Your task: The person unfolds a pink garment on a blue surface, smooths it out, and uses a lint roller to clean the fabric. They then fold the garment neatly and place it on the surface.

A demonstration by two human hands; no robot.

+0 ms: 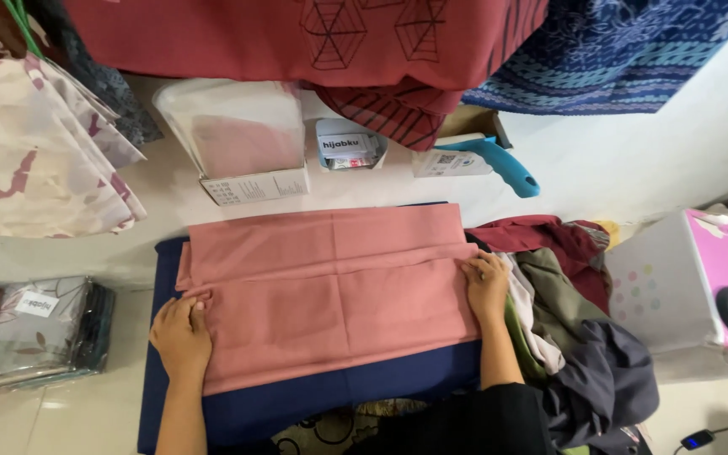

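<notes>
The pink cloth (330,291) lies flat on a navy mat (313,396), left hand (181,335) and right hand (487,286) pressed flat on its opposite edges, fingers loosely spread

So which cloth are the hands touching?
The pink cloth, flat on the blue mat; both hands press its ends. The other cloths lie untouched.

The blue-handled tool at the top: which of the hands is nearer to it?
Right. The right hand rests on the pink cloth's right edge, below the blue-handled tool. The left hand presses the cloth's left edge, far across from the tool.
</notes>
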